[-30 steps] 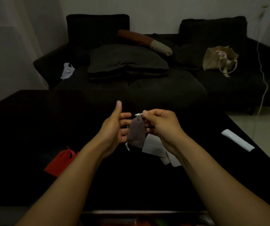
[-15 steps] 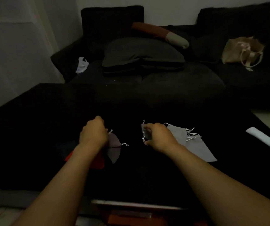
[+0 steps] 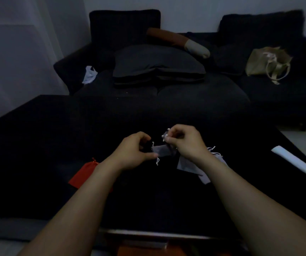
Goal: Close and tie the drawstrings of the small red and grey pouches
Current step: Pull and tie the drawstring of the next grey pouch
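Sofa (image 3: 167, 100) cushions fill the far side of the room, black and heaped, with a dark pillow (image 3: 157, 63) lying flat in the middle, a brown and cream bolster (image 3: 180, 43) behind it, a tan tote bag (image 3: 266, 61) on the right seat and a white scrap of cloth (image 3: 90, 74) on the left one. Nearer to me is the black desk (image 3: 37, 145), which carries everything I am working with. Both my forearms reach out over it. My left hand (image 3: 133, 152) is curled, thumb stretched toward the lower edge of the grey pouch (image 3: 162, 150), just at or touching it; the light is too dim for me to say which, and I cannot tell whether that hand really grips anything. My right hand (image 3: 183, 143) is closed with its fingers pinching the pouch's right end, and a bit of white drawstring (image 3: 165, 134) shows at my fingertips. More white cord ends (image 3: 157, 161) hang from the pouch's lower left corner. Under my right wrist lies a small pile of pale grey pouches (image 3: 189, 165), flat on the desk, their cords sticking out to the right. The red pouch (image 3: 83, 172) lies flat on the desk to the left, partly hidden by my left forearm. A white strip (image 3: 292, 159) rests near the desk's right edge.
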Available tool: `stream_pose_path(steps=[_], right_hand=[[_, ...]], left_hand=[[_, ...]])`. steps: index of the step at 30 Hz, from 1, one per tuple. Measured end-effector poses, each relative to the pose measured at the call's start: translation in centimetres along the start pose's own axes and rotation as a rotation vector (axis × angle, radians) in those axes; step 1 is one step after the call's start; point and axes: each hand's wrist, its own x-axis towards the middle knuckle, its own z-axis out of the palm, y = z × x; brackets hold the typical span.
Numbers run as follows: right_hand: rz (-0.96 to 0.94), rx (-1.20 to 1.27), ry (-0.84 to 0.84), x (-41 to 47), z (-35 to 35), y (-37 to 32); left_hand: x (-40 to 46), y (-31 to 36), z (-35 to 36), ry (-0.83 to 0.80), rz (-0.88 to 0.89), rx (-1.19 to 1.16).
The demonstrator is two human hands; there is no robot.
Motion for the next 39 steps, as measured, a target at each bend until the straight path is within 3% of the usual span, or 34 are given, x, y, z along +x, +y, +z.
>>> stream_pose_path(steps=[3,5,7,13,20,26,33,39], right_hand=[[0.015,0.26,0.051,-0.6,-1.6,-2.0],[0.026,0.371,0.033,-1.2,-2.4,-2.8],[0.064,0.474,0.006,-1.7,-3.0,-3.5],[0.201,0.683,0.007,-3.2,-6.0,-4.5],[0.44,1.048,0.112,-3.1,-7.7,-3.0],[0.463,1.073,0.122,-3.0,-8.0,-2.9],[0.458,1.073,0.163,-3.0,-7.8,-3.4],[0.37,1.174,0.237,-2.6,-8.2,-4.0]], left_hand=[[-0.3,2.4,0.9,-0.099,0.017,-0.413],[-0.5,4.7,1.7,-0.084,0.04,-0.723],[-0.4,6.4,2.3,-0.025,0.06,-0.855],[1.0,8.0,4.0,0.111,0.108,-0.866],[1.2,9.0,4.8,0.067,0.136,-0.879],[1.0,9.7,4.7,0.097,0.16,-0.876],[1.3,9.4,4.7,0.21,0.031,-0.972],[2.0,9.5,3.7,0.37,-0.045,-1.189]])
